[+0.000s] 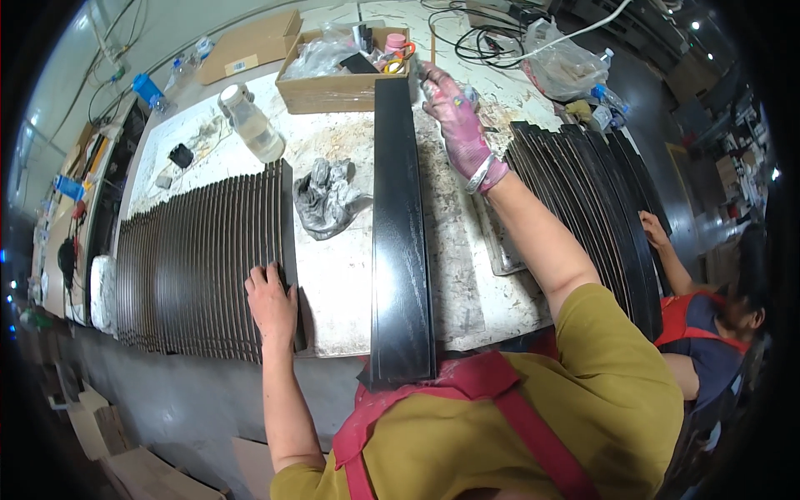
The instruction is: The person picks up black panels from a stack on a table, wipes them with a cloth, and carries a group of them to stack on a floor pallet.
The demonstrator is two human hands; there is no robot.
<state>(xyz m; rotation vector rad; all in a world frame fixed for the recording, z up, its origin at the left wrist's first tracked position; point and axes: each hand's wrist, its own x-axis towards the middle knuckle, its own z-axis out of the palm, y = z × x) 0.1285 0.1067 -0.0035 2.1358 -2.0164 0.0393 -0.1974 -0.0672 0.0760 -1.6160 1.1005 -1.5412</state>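
Observation:
A long glossy black panel (398, 225) lies lengthwise in front of me, its near end against my apron. My bare left hand (273, 307) rests with fingers spread on the right end of a row of dark panels (200, 258) standing on edge. In a stained pink glove, my right hand (457, 117) is beyond the black panel's far right corner, beside the cardboard box (329, 96). Its fingers are curled in; what they hold, if anything, is too unclear to name. A crumpled grey-smeared cloth (327, 198) sits left of the black panel.
More black panels (575, 200) stand in a row at right, where a co-worker's hand (654, 229) touches the outer one. A bottle of clear liquid (252, 125) and a small black cup (180, 155) stand at left. Cables (479, 37) and a plastic bag (562, 62) lie at the back.

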